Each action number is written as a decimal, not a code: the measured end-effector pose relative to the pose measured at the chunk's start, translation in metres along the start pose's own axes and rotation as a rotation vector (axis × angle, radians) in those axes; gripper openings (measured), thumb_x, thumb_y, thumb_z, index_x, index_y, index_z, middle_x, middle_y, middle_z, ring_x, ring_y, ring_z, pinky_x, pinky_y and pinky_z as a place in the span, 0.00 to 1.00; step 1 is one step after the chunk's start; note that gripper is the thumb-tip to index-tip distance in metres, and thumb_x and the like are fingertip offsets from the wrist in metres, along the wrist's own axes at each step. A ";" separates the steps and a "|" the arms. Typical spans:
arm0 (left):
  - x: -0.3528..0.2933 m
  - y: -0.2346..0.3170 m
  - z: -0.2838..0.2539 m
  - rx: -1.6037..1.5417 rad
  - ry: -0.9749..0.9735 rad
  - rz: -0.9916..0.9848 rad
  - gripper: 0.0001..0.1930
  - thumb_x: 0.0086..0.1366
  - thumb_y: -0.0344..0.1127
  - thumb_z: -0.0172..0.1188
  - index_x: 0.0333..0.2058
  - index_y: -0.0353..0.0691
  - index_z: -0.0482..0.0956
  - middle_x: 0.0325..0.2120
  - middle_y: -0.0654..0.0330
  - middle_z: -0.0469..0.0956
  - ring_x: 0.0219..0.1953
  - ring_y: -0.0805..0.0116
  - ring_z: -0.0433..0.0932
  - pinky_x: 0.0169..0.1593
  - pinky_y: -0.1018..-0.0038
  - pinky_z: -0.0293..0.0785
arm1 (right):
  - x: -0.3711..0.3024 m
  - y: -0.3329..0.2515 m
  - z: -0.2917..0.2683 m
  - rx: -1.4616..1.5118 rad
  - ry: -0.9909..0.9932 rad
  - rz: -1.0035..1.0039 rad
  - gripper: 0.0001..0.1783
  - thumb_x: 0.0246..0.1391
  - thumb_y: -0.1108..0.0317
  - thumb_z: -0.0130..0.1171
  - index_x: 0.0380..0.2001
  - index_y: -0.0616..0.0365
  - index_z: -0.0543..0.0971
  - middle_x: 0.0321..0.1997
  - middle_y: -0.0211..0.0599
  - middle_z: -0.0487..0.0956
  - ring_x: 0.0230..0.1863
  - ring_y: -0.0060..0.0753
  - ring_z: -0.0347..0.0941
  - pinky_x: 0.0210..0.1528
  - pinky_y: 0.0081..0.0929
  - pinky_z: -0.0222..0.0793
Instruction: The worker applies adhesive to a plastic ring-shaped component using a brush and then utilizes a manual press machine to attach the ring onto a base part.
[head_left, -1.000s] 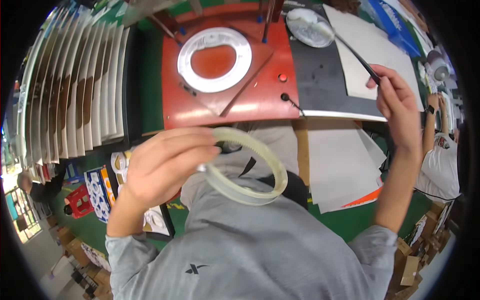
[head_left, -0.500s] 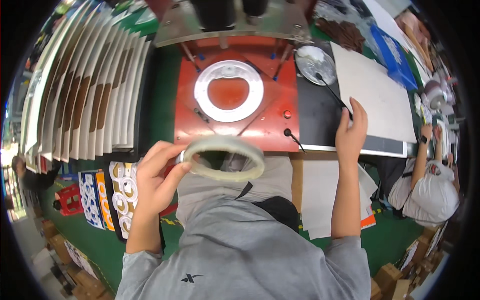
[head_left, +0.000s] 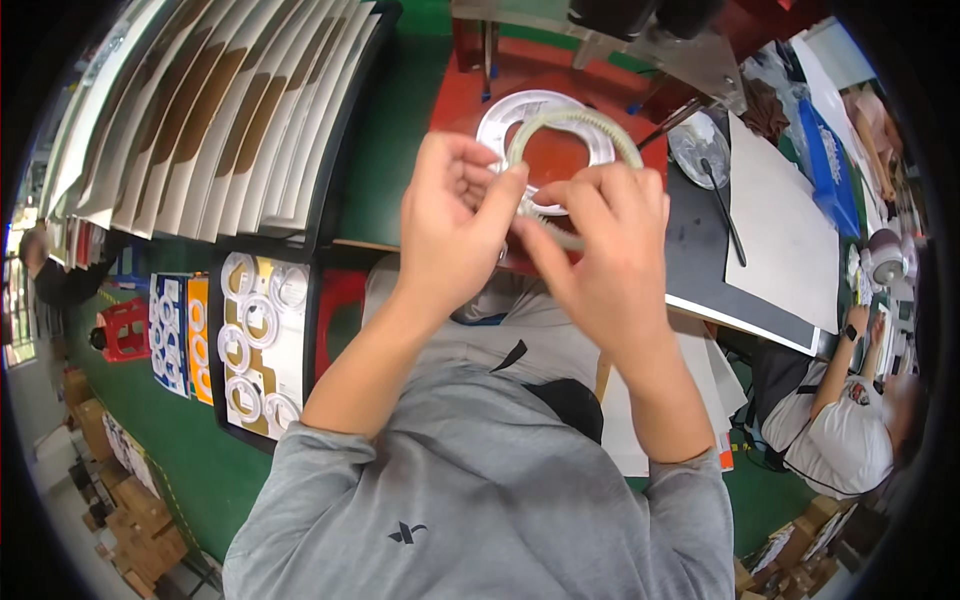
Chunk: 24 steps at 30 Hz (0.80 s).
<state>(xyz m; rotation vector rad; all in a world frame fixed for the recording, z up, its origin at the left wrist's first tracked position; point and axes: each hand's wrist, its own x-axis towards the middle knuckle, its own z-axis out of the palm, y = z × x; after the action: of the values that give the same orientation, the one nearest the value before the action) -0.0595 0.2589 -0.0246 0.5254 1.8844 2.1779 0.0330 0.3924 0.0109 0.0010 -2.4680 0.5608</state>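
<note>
1. Above the red base (head_left: 460, 112), the left hand (head_left: 455, 215) is closed at the left side of a pale ring (head_left: 612, 127), its thumb and fingertips pinching there.
2. To its right, the right hand (head_left: 605, 225) grips the ring's near right part, fingers curled over, thumb on the near side.
3. The pale ring is tilted between both hands, its far arc standing free of the fingers.
4. Beyond it, a flat white ring (head_left: 493, 128) lies on the base, partly hidden; whether the two rings touch, I cannot tell.
5. Right of the base, a dish (head_left: 697, 145) sits on a dark mat (head_left: 690, 230), and a black brush (head_left: 722, 205) has its far end over the dish and its handle on a pale board (head_left: 785, 210).
6. Farther right are a blue box (head_left: 828, 165) and a seated co-worker (head_left: 840, 425).
7. On the far left, upright sheets (head_left: 200, 120) stand in a row; nearer, a tray (head_left: 313, 350) holds several small rings (head_left: 260, 322).
</note>
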 end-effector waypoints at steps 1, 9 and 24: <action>0.007 -0.004 0.003 0.038 0.019 0.045 0.15 0.69 0.28 0.68 0.44 0.32 0.70 0.30 0.58 0.78 0.29 0.78 0.79 0.32 0.79 0.75 | 0.003 0.005 0.002 -0.018 0.009 -0.021 0.15 0.45 0.65 0.77 0.36 0.56 0.84 0.38 0.33 0.75 0.44 0.43 0.70 0.45 0.42 0.61; 0.028 -0.009 0.010 0.234 0.129 0.062 0.18 0.67 0.38 0.71 0.43 0.33 0.73 0.27 0.57 0.82 0.24 0.73 0.79 0.30 0.73 0.76 | 0.042 0.022 0.002 0.040 -0.182 0.073 0.09 0.47 0.69 0.74 0.30 0.61 0.86 0.35 0.42 0.82 0.44 0.50 0.73 0.51 0.42 0.72; 0.012 -0.012 -0.040 0.548 0.073 0.487 0.04 0.61 0.27 0.70 0.33 0.39 0.84 0.32 0.59 0.82 0.40 0.56 0.77 0.46 0.64 0.73 | 0.063 0.006 -0.053 -0.015 -0.181 -0.219 0.12 0.51 0.75 0.73 0.40 0.61 0.84 0.38 0.39 0.81 0.41 0.36 0.76 0.43 0.33 0.71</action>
<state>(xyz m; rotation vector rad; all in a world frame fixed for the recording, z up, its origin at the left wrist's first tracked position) -0.0878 0.2292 -0.0394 1.1160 2.6280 1.9123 0.0105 0.4265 0.0823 0.3249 -2.6023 0.4639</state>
